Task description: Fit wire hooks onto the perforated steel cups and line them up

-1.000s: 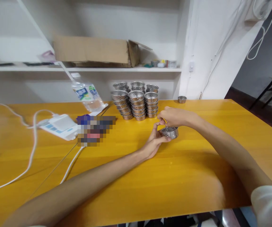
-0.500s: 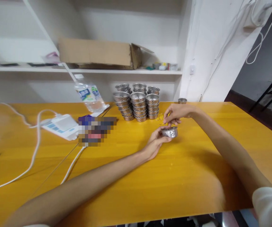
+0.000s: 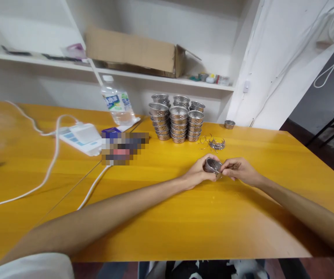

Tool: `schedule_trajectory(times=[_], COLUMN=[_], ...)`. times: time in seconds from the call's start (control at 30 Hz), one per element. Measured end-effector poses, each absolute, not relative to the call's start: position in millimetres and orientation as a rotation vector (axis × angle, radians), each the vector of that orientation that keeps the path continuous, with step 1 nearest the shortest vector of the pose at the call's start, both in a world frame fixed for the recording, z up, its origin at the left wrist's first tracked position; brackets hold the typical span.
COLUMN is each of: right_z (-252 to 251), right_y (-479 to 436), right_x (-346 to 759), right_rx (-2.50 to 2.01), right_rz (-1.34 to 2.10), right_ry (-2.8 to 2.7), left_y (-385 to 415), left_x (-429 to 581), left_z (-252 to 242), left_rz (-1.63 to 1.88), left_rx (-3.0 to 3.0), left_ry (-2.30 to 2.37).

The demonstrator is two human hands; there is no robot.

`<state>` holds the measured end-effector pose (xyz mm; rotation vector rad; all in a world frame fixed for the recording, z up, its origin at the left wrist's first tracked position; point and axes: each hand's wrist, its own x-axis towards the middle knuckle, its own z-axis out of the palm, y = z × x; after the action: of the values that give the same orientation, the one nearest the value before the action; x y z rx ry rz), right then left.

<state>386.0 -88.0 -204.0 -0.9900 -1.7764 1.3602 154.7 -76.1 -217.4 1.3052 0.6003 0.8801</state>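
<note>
My left hand (image 3: pixel 198 173) grips a small perforated metal strainer cup (image 3: pixel 212 166), tilted on its side just above the yellow table (image 3: pixel 167 217). My right hand (image 3: pixel 239 171) meets it from the right, fingers pinched at the cup's rim on something I cannot make out. Behind the hands lies a small pile of thin wire rings (image 3: pixel 216 143). Further back stand several stacks of the same metal cups (image 3: pixel 178 122).
One lone cup (image 3: pixel 229 124) sits near the wall. A water bottle (image 3: pixel 117 103), a white power strip with cable (image 3: pixel 81 138) and a blurred packet (image 3: pixel 123 148) lie to the left. A cardboard box (image 3: pixel 138 54) rests on the shelf.
My right hand came back down from the wire rings to the cup. The cup has tipped onto its side in my left hand. The view has shifted, so everything sits lower and to the right.
</note>
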Motion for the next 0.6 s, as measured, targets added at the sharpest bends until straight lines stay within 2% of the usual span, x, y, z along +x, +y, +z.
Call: schedule_trajectory(times=[0.23,0.6], right_z=[-229.8,-216.9], right_y=[-103.5,-113.5], right_x=[379.4,380.2], right_rx=[-0.912,-0.938], right_rz=[1.355,1.148], right_ry=[-1.671,-1.577], left_y=[-78.2,-79.1], left_x=[149.2,150.6], left_z=[-212.9,-219.5], left_rz=[0.729,0.840], left_rx=[1.530,1.415], left_ry=[0.608,0.682])
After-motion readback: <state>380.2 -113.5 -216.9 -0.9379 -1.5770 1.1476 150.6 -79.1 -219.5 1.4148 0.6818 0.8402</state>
